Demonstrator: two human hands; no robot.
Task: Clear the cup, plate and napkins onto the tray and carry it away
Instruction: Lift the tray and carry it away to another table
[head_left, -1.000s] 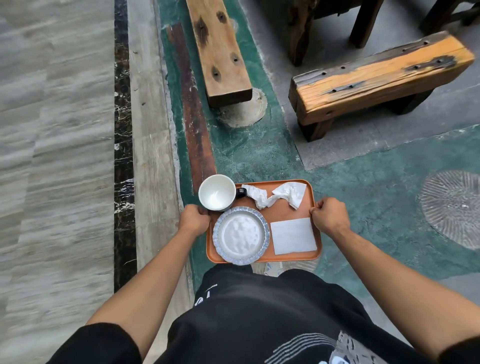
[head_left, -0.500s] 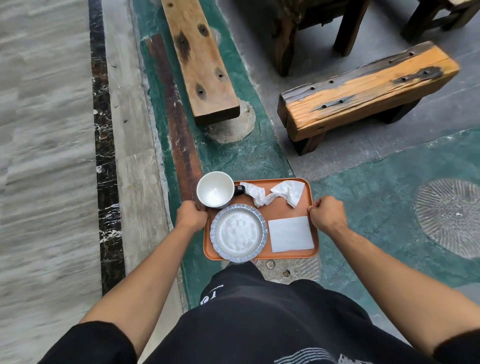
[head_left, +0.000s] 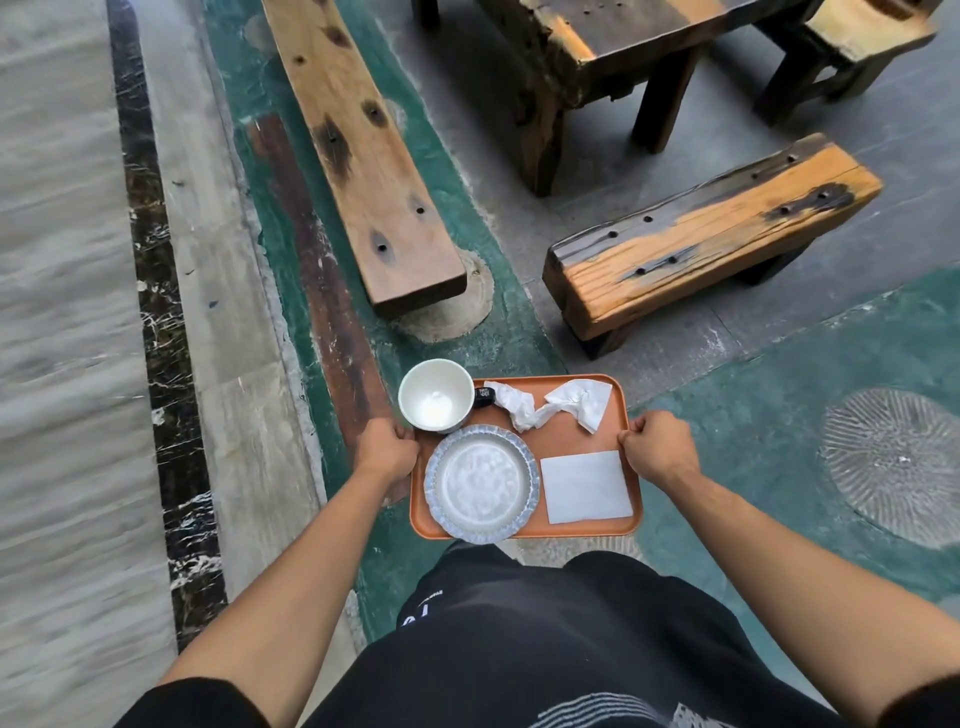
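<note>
I hold an orange tray (head_left: 558, 439) in the air in front of my body, above the floor. My left hand (head_left: 385, 449) grips its left edge and my right hand (head_left: 657, 448) grips its right edge. On the tray stand a white cup (head_left: 435, 395) with a dark handle at the far left and a pale round plate (head_left: 480, 483) with a blue-grey rim at the near left. A crumpled napkin (head_left: 556, 405) lies at the far right, and a flat square napkin (head_left: 586, 486) at the near right.
A long wooden bench (head_left: 363, 156) runs ahead on the left, resting on a round stone base (head_left: 457, 312). A short thick bench (head_left: 711, 234) stands ahead on the right, with a dark wooden table (head_left: 597, 41) behind it. Grey stone paving (head_left: 62, 312) lies to the left.
The benches have slid away from me and more of the table has come into sight, so I have moved backwards with the tray. Both hands keep the same grip.
</note>
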